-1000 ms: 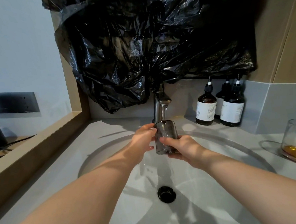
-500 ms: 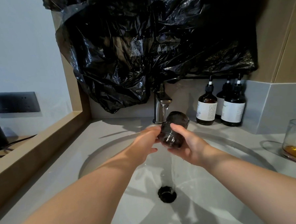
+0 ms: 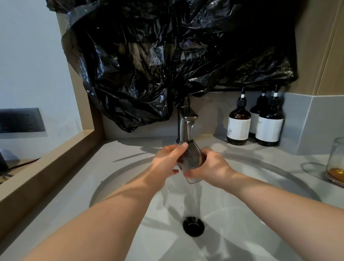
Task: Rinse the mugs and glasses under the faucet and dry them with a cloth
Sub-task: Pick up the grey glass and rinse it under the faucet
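A dark smoky glass point(image 3: 191, 159) is held upright over the sink point(image 3: 268, 169), its rim right under the faucet point(image 3: 184, 127), with water running from the spout into it. My left hand point(image 3: 166, 162) grips its left side, fingertips at the rim. My right hand point(image 3: 211, 168) wraps round its right side and base. A second, clear glass point(image 3: 343, 161) with amber liquid in its bottom stands on the counter at the far right.
Three brown pump bottles point(image 3: 238, 126) stand behind the sink at the right. Crumpled black plastic point(image 3: 163, 61) hangs over the wall above the faucet. The black drain point(image 3: 193, 226) lies in the basin's middle. A wooden ledge point(image 3: 40, 173) borders the counter's left side.
The glass was upright a second ago, then tipped on its side with the mouth away; now it stands upright again under the running water. Both hands stayed on it.
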{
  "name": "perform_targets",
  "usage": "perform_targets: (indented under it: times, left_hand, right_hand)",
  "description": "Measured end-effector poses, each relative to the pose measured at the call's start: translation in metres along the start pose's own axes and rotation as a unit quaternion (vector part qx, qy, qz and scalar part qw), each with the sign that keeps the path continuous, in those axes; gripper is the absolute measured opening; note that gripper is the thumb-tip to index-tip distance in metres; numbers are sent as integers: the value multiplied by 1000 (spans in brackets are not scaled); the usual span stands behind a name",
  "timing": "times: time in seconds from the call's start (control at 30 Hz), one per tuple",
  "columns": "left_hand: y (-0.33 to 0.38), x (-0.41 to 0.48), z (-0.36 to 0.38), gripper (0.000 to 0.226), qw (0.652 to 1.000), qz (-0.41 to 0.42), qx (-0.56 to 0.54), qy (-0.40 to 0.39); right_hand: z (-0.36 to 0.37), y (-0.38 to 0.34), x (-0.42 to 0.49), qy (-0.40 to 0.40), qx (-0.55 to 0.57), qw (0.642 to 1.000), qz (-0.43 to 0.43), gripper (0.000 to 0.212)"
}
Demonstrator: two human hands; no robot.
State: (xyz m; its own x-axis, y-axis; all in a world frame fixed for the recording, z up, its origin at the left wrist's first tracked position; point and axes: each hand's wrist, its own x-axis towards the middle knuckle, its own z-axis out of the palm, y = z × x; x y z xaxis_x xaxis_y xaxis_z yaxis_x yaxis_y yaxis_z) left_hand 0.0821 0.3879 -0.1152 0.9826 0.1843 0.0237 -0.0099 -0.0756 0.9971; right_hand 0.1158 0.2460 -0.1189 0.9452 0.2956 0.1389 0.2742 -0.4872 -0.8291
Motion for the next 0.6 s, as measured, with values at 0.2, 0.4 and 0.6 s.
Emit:
perform_targets:
  times: [0.2, 0.4, 0.6]
  left_hand:
    - [-3, -1, 1, 43, 999, -21, 31, -14]
    - [1, 2, 5, 24, 992, -71, -85, 56]
    - [8, 0, 8, 24, 958, -143, -233, 90]
  right_hand:
    - [-6, 3, 9, 0, -168, 984, -54, 67]
    - [-11, -1, 12, -13, -96, 991, -94, 77]
    - [-21, 6, 9, -117, 228, 961, 104, 42]
